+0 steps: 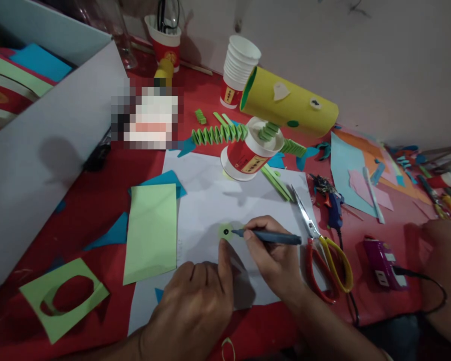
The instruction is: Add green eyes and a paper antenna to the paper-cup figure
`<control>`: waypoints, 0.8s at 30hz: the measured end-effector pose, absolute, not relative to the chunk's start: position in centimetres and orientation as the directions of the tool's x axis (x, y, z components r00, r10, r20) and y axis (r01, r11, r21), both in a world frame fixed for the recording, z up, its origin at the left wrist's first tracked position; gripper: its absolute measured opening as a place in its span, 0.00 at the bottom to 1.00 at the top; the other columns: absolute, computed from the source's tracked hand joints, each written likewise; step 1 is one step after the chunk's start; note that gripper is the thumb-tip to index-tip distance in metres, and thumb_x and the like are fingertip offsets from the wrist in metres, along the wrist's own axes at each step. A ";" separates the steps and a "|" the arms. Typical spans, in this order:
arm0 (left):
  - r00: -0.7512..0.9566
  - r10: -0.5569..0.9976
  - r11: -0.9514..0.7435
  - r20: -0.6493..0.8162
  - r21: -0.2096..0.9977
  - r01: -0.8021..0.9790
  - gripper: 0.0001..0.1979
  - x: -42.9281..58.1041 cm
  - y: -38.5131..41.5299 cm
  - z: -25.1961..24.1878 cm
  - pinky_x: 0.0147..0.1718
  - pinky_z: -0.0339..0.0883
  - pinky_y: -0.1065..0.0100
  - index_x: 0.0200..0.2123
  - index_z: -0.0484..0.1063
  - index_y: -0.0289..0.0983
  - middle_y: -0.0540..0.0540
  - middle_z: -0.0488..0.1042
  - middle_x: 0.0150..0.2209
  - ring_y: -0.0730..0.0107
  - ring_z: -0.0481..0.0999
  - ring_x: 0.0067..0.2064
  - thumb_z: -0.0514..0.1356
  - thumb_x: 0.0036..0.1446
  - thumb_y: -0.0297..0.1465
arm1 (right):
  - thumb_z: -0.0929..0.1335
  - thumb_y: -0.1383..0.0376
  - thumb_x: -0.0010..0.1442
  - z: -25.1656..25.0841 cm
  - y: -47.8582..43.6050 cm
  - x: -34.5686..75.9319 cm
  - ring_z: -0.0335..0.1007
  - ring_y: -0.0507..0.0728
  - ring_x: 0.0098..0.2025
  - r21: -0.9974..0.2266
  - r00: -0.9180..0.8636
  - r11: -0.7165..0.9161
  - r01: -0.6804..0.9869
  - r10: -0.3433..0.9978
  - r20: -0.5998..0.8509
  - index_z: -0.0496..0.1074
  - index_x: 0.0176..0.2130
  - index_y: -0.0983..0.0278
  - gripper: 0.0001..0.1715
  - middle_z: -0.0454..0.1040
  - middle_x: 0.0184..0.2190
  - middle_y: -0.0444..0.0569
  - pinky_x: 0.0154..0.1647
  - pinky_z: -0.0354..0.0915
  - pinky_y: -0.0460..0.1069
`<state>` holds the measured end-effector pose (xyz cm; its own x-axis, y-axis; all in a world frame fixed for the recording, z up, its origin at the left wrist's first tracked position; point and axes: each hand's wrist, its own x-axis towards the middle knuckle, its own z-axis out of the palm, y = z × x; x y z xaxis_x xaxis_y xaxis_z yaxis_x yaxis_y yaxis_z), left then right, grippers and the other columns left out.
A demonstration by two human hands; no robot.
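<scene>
My right hand grips a dark blue pen, its tip on a small pale green paper disc that bears a black dot. The disc lies on a white paper sheet. My left hand rests on the sheet with its fingers curled and one finger stretched out, the fingertip pressing the disc's near edge.
Yellow-and-red-handled scissors lie right of my hand. A green paper rectangle and a green cut-out frame lie left. A paper cup with green accordion strips, a yellow tube, stacked cups, a glue gun and a purple plug adapter stand around.
</scene>
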<state>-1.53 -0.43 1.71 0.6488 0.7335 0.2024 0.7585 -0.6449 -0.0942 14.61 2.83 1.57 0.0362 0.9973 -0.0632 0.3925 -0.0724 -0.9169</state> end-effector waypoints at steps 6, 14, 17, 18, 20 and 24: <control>0.646 0.732 -0.646 0.216 -0.080 0.759 0.21 -1.5 -0.4 1.8 0.19 0.58 0.67 0.43 0.76 0.25 0.49 0.66 0.16 0.69 0.65 0.18 0.57 0.43 0.22 | 0.68 0.68 0.56 1.6 3.0 14.3 0.66 0.50 0.26 -0.901 0.001 -0.044 0.431 0.999 -0.048 0.71 0.33 0.64 0.02 0.72 0.27 0.44 0.25 0.63 0.44; 0.648 0.733 -0.646 0.205 -0.087 0.758 0.21 -1.5 -0.3 1.7 0.19 0.56 0.67 0.43 0.77 0.26 0.50 0.65 0.16 0.69 0.65 0.18 0.55 0.45 0.23 | 0.69 0.67 0.56 1.4 3.0 14.3 0.68 0.50 0.26 -0.883 -0.013 -0.020 0.470 0.999 -0.029 0.72 0.34 0.64 0.03 0.73 0.26 0.44 0.27 0.65 0.44; 0.646 0.730 -0.644 0.222 -0.091 0.759 0.20 -1.4 -0.4 1.6 0.19 0.56 0.67 0.42 0.77 0.26 0.49 0.65 0.15 0.69 0.64 0.18 0.56 0.44 0.24 | 0.69 0.66 0.56 1.3 3.0 14.2 0.68 0.50 0.26 -0.884 -0.012 -0.016 0.467 1.000 -0.024 0.72 0.34 0.64 0.03 0.73 0.27 0.44 0.27 0.66 0.44; 0.645 0.730 -0.644 0.226 -0.090 0.760 0.20 -1.4 -0.4 1.7 0.19 0.56 0.67 0.42 0.77 0.26 0.49 0.65 0.15 0.69 0.64 0.18 0.56 0.44 0.24 | 0.69 0.67 0.56 1.3 3.0 14.1 0.68 0.50 0.26 -0.883 -0.011 -0.017 0.468 1.000 -0.024 0.72 0.34 0.64 0.03 0.73 0.27 0.44 0.26 0.66 0.44; 0.644 0.731 -0.643 0.224 -0.090 0.761 0.20 -1.4 -0.5 1.8 0.19 0.56 0.67 0.42 0.77 0.26 0.49 0.65 0.15 0.69 0.65 0.18 0.56 0.44 0.24 | 0.69 0.67 0.56 1.3 3.1 14.1 0.69 0.50 0.26 -0.878 -0.011 -0.016 0.478 1.000 -0.024 0.72 0.34 0.64 0.03 0.73 0.27 0.44 0.25 0.65 0.44; 0.647 0.730 -0.644 0.219 -0.094 0.759 0.20 -1.4 -0.4 2.0 0.19 0.56 0.67 0.42 0.77 0.26 0.49 0.66 0.15 0.69 0.65 0.18 0.56 0.45 0.23 | 0.69 0.67 0.56 1.4 3.1 14.1 0.70 0.51 0.27 -0.863 -0.020 -0.006 0.504 1.000 -0.019 0.72 0.34 0.64 0.03 0.74 0.27 0.45 0.26 0.66 0.44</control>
